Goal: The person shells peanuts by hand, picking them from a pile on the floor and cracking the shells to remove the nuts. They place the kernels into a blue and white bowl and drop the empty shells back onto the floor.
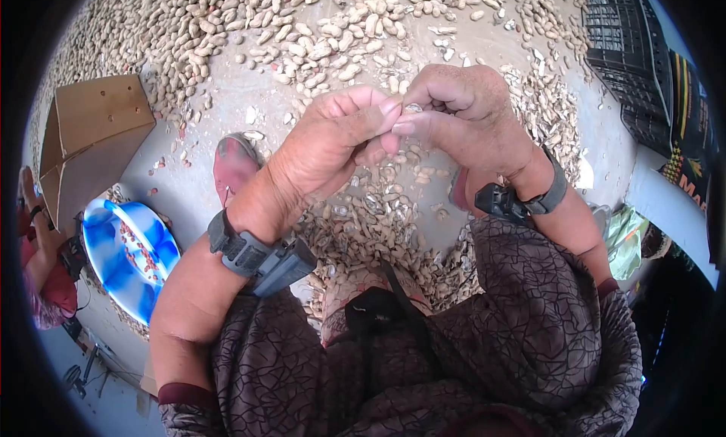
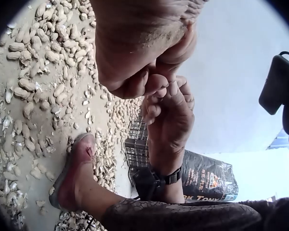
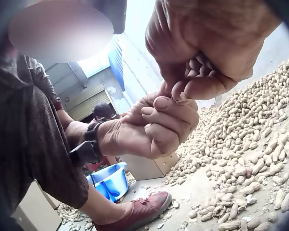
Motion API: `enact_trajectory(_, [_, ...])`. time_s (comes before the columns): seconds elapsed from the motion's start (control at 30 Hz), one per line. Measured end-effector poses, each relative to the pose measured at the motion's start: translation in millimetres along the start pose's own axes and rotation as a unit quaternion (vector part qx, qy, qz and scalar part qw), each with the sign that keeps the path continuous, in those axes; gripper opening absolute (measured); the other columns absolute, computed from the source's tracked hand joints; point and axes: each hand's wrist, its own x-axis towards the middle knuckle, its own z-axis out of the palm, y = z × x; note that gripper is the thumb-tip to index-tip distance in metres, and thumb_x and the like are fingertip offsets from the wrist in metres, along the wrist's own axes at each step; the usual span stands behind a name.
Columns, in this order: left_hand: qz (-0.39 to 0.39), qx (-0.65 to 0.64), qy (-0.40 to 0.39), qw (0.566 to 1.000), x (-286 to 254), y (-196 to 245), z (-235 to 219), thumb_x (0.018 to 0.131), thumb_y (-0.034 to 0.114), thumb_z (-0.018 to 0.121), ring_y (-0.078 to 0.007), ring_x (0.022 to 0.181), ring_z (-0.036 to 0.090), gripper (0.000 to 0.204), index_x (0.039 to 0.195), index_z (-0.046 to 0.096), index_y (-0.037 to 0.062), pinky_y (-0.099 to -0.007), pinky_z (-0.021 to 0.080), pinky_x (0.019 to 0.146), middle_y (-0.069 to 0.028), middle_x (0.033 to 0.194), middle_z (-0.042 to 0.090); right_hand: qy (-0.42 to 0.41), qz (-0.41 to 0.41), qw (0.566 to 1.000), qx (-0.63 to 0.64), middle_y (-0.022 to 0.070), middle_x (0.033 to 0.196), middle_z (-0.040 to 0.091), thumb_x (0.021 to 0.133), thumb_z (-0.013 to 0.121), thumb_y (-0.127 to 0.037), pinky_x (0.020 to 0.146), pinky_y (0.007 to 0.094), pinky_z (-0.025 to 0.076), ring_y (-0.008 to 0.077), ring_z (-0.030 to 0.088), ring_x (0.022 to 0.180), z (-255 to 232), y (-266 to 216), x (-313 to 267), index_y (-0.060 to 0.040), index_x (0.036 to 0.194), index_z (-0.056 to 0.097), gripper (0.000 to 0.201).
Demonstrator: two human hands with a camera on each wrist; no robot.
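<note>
Both hands meet fingertip to fingertip above the littered floor in the head view. Between them is a peanut (image 1: 412,109), mostly hidden by fingers and thumbs. My left hand (image 1: 333,134) pinches it from one side, thumb pressed toward the index finger. From the other side my right hand (image 1: 473,119) pinches it with thumb and curled index finger. A pale bit of shell (image 3: 183,99) peeks out at the right fingertips in the right wrist view. Beneath the hands lie broken peanut shells (image 1: 363,229), heaped between the feet.
Unshelled peanuts (image 1: 249,21) cover the floor ahead. At the left, a blue-and-white basin (image 1: 94,233) holds some reddish kernels (image 1: 136,248), near a cardboard box (image 1: 98,138). A black crate (image 1: 628,59) and a printed bag (image 1: 692,149) stand right. Another person (image 1: 45,263) is at far left.
</note>
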Motion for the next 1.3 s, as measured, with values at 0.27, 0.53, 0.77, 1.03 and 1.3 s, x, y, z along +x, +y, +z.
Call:
enact_trajectory(0.27, [-0.008, -0.001, 0.058, 0.998, -3.4, -7.9, 1.5, 0.086, 0.023, 0.053, -0.0051, 0.056, 0.04, 0.019, 0.084, 0.055, 0.0043, -0.0167, 0.032, 0.051, 0.0009, 0.068, 0.056, -0.024, 0.03, 0.998, 0.043, -0.0007, 0.064, 0.054, 0.074, 0.064, -0.007, 0.044, 0.0166, 0.037, 0.003, 0.049, 0.051, 2.3, 2.3, -1.7, -0.0016, 0.079, 0.059, 0.008])
enact_trajectory(0.53, [-0.114, 0.304, 0.171, 0.93, -2.3, -8.6, 12.9, 0.088, 0.017, 0.049, -0.0032, 0.049, 0.043, 0.022, 0.102, 0.059, 0.0044, -0.016, 0.034, 0.045, 0.0011, 0.064, 0.056, -0.033, 0.131, 0.989, 0.06, -0.0051, 0.058, 0.048, 0.074, 0.063, -0.007, 0.044, 0.0156, 0.036, 0.0006, 0.046, 0.051, -4.3, 5.0, -3.8, -0.0031, 0.082, 0.058, 0.01])
enact_trajectory(0.77, [-0.063, 0.157, 0.117, 0.979, -3.5, -6.5, -5.7, 0.087, 0.017, 0.05, -0.0041, 0.051, 0.047, 0.023, 0.104, 0.059, 0.0045, -0.0162, 0.036, 0.047, 0.0012, 0.066, 0.057, -0.055, 0.125, 0.99, -0.019, -0.006, 0.057, 0.046, 0.071, 0.063, -0.006, 0.045, 0.0174, 0.032, 0.0018, 0.037, 0.05, -4.4, 13.9, -8.2, -0.0042, 0.075, 0.057, 0.008])
enact_trajectory(1.03, [-0.092, 0.128, 0.077, 0.985, -5.1, -12.7, -6.0, 0.082, 0.011, 0.053, -0.0072, 0.06, 0.055, 0.015, 0.092, 0.061, 0.0016, -0.0185, 0.041, 0.053, -0.0029, 0.074, 0.062, -0.113, 0.023, 0.99, -0.077, 0.0064, 0.057, 0.054, 0.066, 0.065, -0.013, 0.046, 0.0301, 0.042, 0.0226, 0.056, 0.05, 3.1, 15.5, -9.0, -0.0058, 0.069, 0.052, 0.015])
enact_trajectory(1.3, [-0.148, 0.068, 0.012, 0.986, -8.1, -13.1, -18.4, 0.083, 0.01, 0.053, -0.0081, 0.065, 0.057, 0.021, 0.1, 0.057, 0.0004, -0.0181, 0.042, 0.055, -0.0046, 0.083, 0.062, -0.13, -0.074, 0.986, -0.08, 0.0061, 0.059, 0.055, 0.075, 0.06, -0.016, 0.049, 0.0291, 0.044, 0.0231, 0.057, 0.053, 12.1, 19.9, -10.3, -0.0053, 0.083, 0.059, 0.013])
